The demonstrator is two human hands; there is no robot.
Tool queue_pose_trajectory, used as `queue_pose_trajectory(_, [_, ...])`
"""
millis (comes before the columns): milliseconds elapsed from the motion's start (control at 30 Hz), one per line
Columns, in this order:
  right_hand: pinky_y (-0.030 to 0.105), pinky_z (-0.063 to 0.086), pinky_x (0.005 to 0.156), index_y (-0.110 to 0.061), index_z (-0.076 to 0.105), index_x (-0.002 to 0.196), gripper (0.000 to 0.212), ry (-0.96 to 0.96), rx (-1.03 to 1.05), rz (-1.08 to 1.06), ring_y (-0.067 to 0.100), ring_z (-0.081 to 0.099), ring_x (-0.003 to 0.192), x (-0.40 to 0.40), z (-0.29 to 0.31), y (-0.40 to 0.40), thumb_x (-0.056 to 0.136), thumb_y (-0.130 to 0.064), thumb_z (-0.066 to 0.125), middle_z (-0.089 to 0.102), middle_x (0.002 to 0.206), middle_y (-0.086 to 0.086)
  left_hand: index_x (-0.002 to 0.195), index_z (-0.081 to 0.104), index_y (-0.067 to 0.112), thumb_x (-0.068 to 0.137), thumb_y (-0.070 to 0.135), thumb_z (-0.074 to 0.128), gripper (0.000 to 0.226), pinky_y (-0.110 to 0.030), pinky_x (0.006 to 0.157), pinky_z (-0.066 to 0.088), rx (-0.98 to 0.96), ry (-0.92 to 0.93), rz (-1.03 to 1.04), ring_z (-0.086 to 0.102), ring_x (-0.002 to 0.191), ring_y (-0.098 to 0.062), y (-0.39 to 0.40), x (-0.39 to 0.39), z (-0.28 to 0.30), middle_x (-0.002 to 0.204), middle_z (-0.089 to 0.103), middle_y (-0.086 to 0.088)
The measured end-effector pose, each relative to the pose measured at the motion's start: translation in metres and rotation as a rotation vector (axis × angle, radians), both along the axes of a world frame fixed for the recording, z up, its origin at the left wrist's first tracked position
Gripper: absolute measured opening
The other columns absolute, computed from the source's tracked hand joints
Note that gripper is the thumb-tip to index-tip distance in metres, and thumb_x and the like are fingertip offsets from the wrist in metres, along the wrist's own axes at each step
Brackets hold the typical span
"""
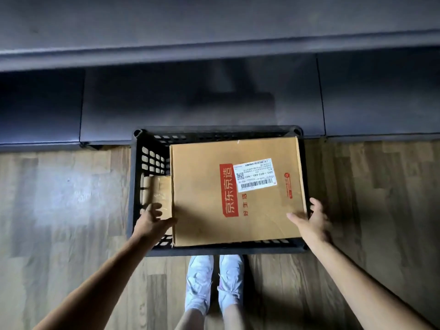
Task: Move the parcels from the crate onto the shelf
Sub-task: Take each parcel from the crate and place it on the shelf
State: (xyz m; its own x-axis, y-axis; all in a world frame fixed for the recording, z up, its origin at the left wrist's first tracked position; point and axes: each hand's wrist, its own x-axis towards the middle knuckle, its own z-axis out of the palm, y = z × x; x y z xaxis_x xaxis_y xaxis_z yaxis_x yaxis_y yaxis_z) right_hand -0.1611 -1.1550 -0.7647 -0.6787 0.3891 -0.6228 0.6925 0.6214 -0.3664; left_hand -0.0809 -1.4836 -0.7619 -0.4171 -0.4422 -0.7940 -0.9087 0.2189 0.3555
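A black slatted crate [135, 186] stands on the floor against the dark shelf [214, 110]. A large brown parcel [204, 206] with red lettering and a white label lies flat on top inside it. A smaller taped parcel [159, 191] peeks out beneath, at the crate's left. My left hand [152, 220] is at the big parcel's near-left edge, thumb on the cardboard, fingers spread. My right hand [309, 220] is at its near-right corner, thumb on top, fingers spread beside the crate rim. Neither hand has closed around the parcel.
The shelf's low board runs across the view just beyond the crate, with an upper board [214, 48] above it. Wooden floor [59, 210] lies on both sides. My feet in white shoes [214, 282] stand right behind the crate.
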Motion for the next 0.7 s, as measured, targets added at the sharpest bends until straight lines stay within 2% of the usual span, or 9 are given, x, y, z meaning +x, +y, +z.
queue_pose_trajectory(67, [0.036,0.037,0.095,-0.012,0.037,0.139,0.077,-0.009,0.000,-0.016,0.033,0.042,0.125,0.001,-0.008,0.000,0.073,-0.017,0.077,0.046,0.139,0.015,0.127,0.050,0.012,0.073,0.021,0.078,0.062,-0.040,0.101,0.042,0.043,-0.014,0.035,0.054,0.116,-0.030,0.002,0.001,-0.011,0.122,0.059,-0.014])
queue_pose_trajectory(133, [0.036,0.038,0.095,-0.012,0.038,0.138,0.078,-0.021,0.001,-0.019,0.033,0.043,0.125,0.003,-0.014,0.001,0.072,-0.018,0.078,0.047,0.137,0.017,0.126,0.051,0.008,0.070,0.018,0.081,0.065,-0.039,0.097,0.045,0.138,-0.028,0.074,0.057,0.108,-0.029,0.006,0.003,-0.018,0.117,0.060,-0.016])
queue_pose_trajectory(233, [0.037,0.040,0.092,-0.012,0.041,0.135,0.075,-0.063,-0.016,0.000,0.033,0.045,0.122,0.004,-0.018,0.001,0.071,-0.022,0.079,0.050,0.133,0.017,0.115,0.054,0.001,0.075,0.003,0.075,0.045,-0.034,0.085,0.049,0.253,-0.025,0.093,0.058,0.088,-0.022,0.014,0.007,-0.022,0.098,0.063,-0.014])
queue_pose_trajectory(300, [0.040,0.040,0.096,-0.010,0.041,0.134,0.077,-0.120,-0.046,-0.004,0.034,0.042,0.124,0.003,-0.019,-0.002,0.070,-0.026,0.080,0.047,0.135,0.017,0.098,0.056,0.010,0.076,0.002,0.074,0.030,-0.023,0.065,0.053,0.262,-0.003,0.074,0.057,0.073,-0.015,0.018,0.008,-0.023,0.082,0.063,-0.005])
queue_pose_trajectory(333, [0.043,0.040,0.100,-0.010,0.039,0.135,0.080,-0.154,-0.056,-0.018,0.034,0.038,0.128,0.003,-0.018,-0.004,0.069,-0.028,0.080,0.043,0.138,0.019,0.091,0.054,0.015,0.076,0.003,0.074,0.027,-0.020,0.054,0.047,0.256,0.010,0.060,0.054,0.068,-0.010,0.019,0.009,-0.023,0.077,0.060,-0.001])
queue_pose_trajectory(433, [0.049,0.040,0.100,-0.013,0.041,0.132,0.079,-0.146,-0.079,-0.087,0.035,0.036,0.127,0.002,-0.016,-0.006,0.066,-0.027,0.082,0.039,0.137,0.019,0.077,0.048,0.019,0.077,0.003,0.073,0.030,-0.013,0.044,0.038,0.251,0.036,0.055,0.050,0.056,-0.003,0.020,0.011,-0.026,0.066,0.056,0.004])
queue_pose_trajectory(533, [0.044,0.044,0.095,-0.015,0.044,0.129,0.075,-0.079,-0.097,-0.100,0.034,0.044,0.119,0.002,-0.008,-0.006,0.065,-0.026,0.083,0.044,0.131,0.017,0.074,0.046,0.018,0.077,0.001,0.072,0.032,-0.005,0.036,0.034,0.253,0.052,0.071,0.048,0.038,0.005,0.018,0.012,-0.023,0.045,0.056,0.009])
queue_pose_trajectory(633, [0.046,0.041,0.101,-0.017,0.035,0.139,0.086,-0.071,-0.117,-0.115,0.033,0.043,0.125,0.004,0.006,-0.008,0.068,-0.028,0.081,0.044,0.139,0.015,0.079,0.049,0.017,0.076,-0.003,0.071,0.030,-0.008,0.040,0.039,0.306,0.074,0.116,0.051,0.042,0.006,0.014,0.011,-0.011,0.054,0.058,0.009])
queue_pose_trajectory(700, [0.043,0.039,0.103,-0.016,0.032,0.142,0.089,-0.042,-0.122,-0.123,0.033,0.041,0.128,0.005,0.018,-0.010,0.069,-0.028,0.081,0.043,0.141,0.014,0.090,0.053,0.017,0.076,-0.004,0.071,0.031,-0.019,0.060,0.051,0.340,0.113,0.150,0.060,0.066,-0.006,0.013,0.009,0.002,0.076,0.062,-0.003])
